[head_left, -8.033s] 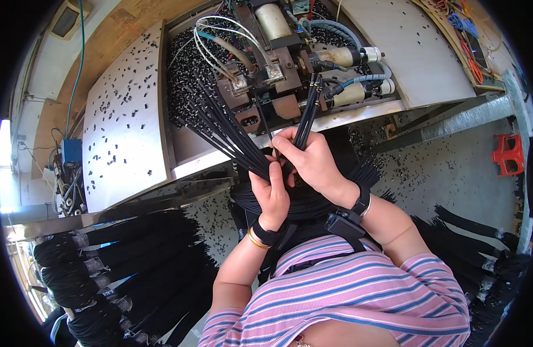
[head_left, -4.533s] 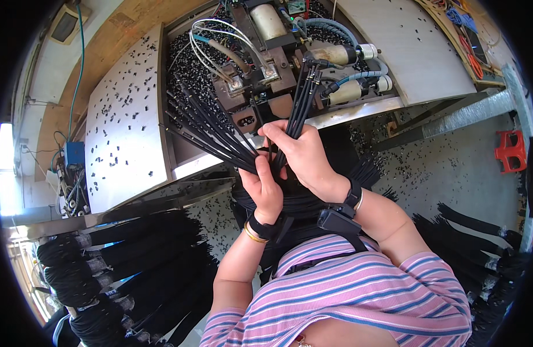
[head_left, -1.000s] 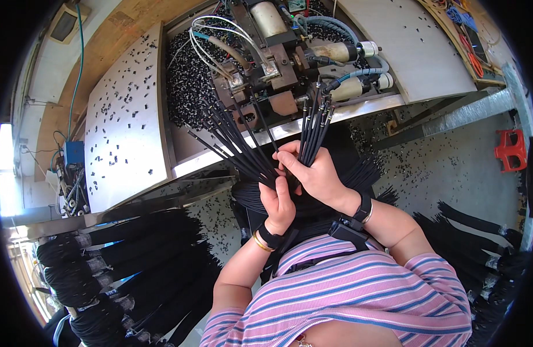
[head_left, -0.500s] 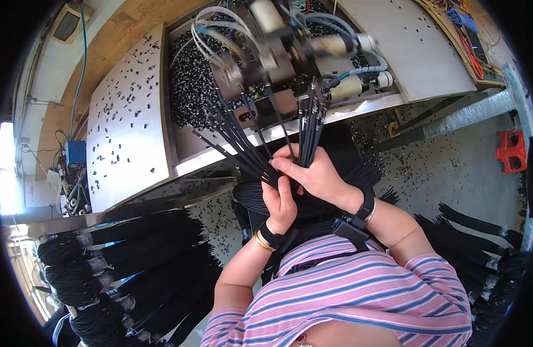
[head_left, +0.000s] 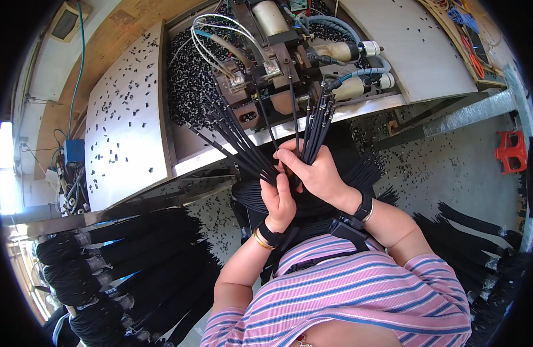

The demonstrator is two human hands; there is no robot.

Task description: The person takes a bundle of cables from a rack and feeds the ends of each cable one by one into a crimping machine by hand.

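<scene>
Your right hand [head_left: 319, 173] has its fingers wrapped around a tight bunch of black cables [head_left: 314, 124], whose long axis runs up toward twelve o'clock, tips just below the machine [head_left: 278, 69]. Your left hand [head_left: 279, 196] sits touching it at seven o'clock, fingers closed on a fanned bunch of cables [head_left: 231, 136] that splay toward ten and eleven o'clock over the metal bench edge [head_left: 220, 156]. The right hand's bunch lies nearer the machine's fittings.
</scene>
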